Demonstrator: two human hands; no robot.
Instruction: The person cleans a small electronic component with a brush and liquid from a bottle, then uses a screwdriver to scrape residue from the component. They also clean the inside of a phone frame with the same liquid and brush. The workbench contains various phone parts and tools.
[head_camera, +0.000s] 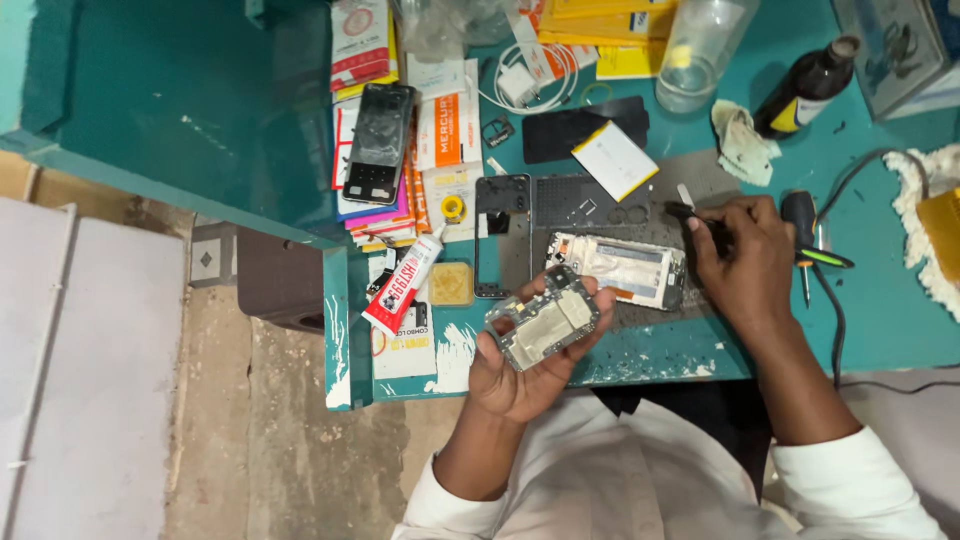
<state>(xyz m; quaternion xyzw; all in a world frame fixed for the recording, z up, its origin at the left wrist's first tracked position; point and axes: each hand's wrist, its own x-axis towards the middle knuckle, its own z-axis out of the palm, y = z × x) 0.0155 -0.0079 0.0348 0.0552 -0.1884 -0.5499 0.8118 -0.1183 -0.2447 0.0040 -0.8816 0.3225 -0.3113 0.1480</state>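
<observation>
My left hand (520, 365) holds a small metal phone frame part (543, 320) with shielding plates, lifted just in front of the bench edge. My right hand (738, 258) pinches a thin dark tool (690, 213) above the grey work mat (620, 215). An opened phone body (620, 270) lies on the mat between my hands. A black phone frame (500, 235) lies to its left. A white battery (614, 160) rests on a dark panel (575, 130) further back.
A red-and-white glue tube (403, 282) lies at the bench's left edge by stacked packets (385, 130) with a cracked phone on top. A screwdriver (802, 230), dark bottle (808, 85), plastic cup (700, 45), white cable (530, 75) and crumpled cloth (742, 140) surround the mat.
</observation>
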